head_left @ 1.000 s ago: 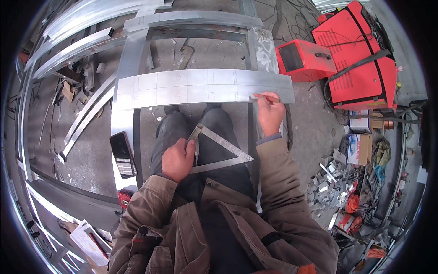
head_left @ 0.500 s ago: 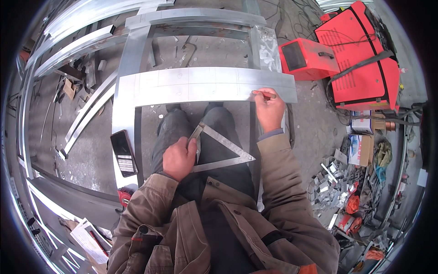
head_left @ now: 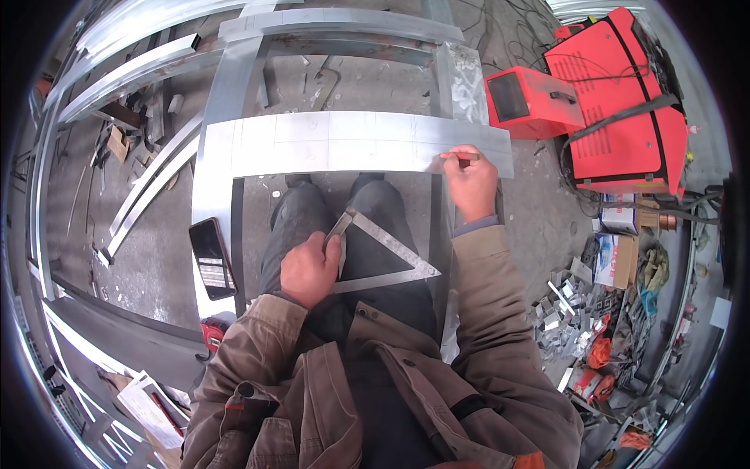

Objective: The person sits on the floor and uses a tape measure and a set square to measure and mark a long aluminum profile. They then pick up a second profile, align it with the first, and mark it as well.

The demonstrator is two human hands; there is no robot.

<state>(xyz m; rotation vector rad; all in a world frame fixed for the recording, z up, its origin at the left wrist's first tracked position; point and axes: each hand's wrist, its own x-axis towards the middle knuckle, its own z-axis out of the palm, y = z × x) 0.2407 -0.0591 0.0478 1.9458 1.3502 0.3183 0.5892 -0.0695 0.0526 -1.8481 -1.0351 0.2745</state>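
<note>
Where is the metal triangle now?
In the head view, the metal triangle is just below centre, held in the left hand over the dark trousers, below the wide metal strip.

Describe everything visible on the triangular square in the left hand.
The triangular square is a flat, open-centred frame, grey and metallic-looking, with two slim arms and a duller, seemingly thicker bar along its left side. Its surface looks mottled; any markings are too small to tell. The left hand grips that bar near its lower part, hiding the lower-left corner. One corner points away from the person, another to the right. It lies over the dark trousers; whether it touches them is unclear.
</note>
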